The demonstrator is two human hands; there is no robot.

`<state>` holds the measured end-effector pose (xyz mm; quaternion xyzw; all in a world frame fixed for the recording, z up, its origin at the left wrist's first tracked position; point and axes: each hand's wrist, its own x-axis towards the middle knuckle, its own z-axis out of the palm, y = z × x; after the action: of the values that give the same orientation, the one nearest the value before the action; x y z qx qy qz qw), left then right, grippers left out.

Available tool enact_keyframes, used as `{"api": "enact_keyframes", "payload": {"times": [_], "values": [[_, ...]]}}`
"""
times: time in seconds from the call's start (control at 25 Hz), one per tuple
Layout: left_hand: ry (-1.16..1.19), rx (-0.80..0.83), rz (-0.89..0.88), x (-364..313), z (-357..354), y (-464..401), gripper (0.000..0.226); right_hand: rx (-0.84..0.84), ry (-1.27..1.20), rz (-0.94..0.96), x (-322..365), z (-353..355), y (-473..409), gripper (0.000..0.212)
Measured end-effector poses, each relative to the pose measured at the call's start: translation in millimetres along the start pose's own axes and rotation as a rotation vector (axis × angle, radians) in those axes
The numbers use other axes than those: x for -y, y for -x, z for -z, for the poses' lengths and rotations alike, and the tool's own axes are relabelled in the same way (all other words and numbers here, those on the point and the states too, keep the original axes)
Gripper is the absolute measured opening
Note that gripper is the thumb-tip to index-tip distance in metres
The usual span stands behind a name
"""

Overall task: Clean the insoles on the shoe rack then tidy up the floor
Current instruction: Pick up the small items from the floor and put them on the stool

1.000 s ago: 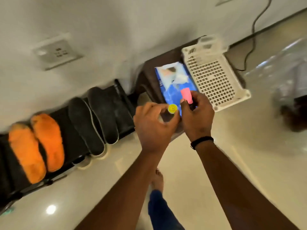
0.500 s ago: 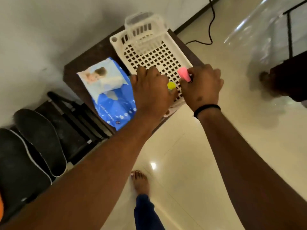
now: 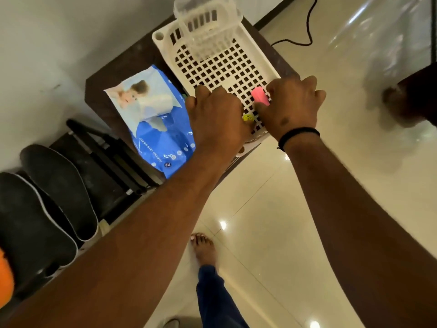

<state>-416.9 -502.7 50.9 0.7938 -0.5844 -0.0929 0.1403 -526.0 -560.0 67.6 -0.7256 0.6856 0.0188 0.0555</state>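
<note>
Both hands over the white perforated basket (image 3: 227,60) on the dark table (image 3: 111,84). Left hand (image 3: 220,117) curled, pinching a small yellow item (image 3: 247,118); right hand (image 3: 292,107) curled round a pink item (image 3: 260,96). Wet-wipe pack (image 3: 160,129) just beside the basket. Dark insoles (image 3: 59,185) on the shoe rack (image 3: 113,150), well apart from the hands. Likely risks: small items slipping through the basket's holes, or rolling off the table edge onto the floor (image 3: 295,197), undoing the tidying.
</note>
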Motion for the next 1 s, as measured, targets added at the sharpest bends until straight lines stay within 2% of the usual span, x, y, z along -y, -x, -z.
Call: {"api": "enact_keyframes", "payload": {"times": [0.12, 0.24, 0.36, 0.48, 0.6, 0.72, 0.88, 1.0], "values": [[0.133, -0.069, 0.024, 14, 13, 7, 0.034, -0.087, -0.066, 0.056, 13, 13, 12, 0.035], [0.288, -0.162, 0.094, 41, 31, 27, 0.028, -0.147, -0.157, 0.155, 44, 21, 32, 0.030], [0.475, -0.323, 0.179, 83, 46, 62, 0.019, -0.183, -0.276, 0.270, 92, 19, 65, 0.024], [0.518, -0.473, 0.295, 136, 64, 108, 0.021, -0.189, -0.353, 0.374, 153, 12, 116, 0.021], [0.484, -0.591, 0.429, 224, 91, 178, 0.024, -0.094, -0.390, 0.566, 234, -5, 197, 0.020], [0.446, -0.685, 0.557, 329, 121, 285, 0.023, 0.061, -0.395, 0.767, 326, -28, 312, 0.023], [0.371, -0.737, 0.786, 466, 163, 448, 0.019, 0.253, -0.432, 0.930, 445, -68, 488, 0.018], [0.311, -0.709, 0.972, 564, 186, 583, 0.017, 0.418, -0.406, 1.042, 532, -104, 638, 0.014]]}}
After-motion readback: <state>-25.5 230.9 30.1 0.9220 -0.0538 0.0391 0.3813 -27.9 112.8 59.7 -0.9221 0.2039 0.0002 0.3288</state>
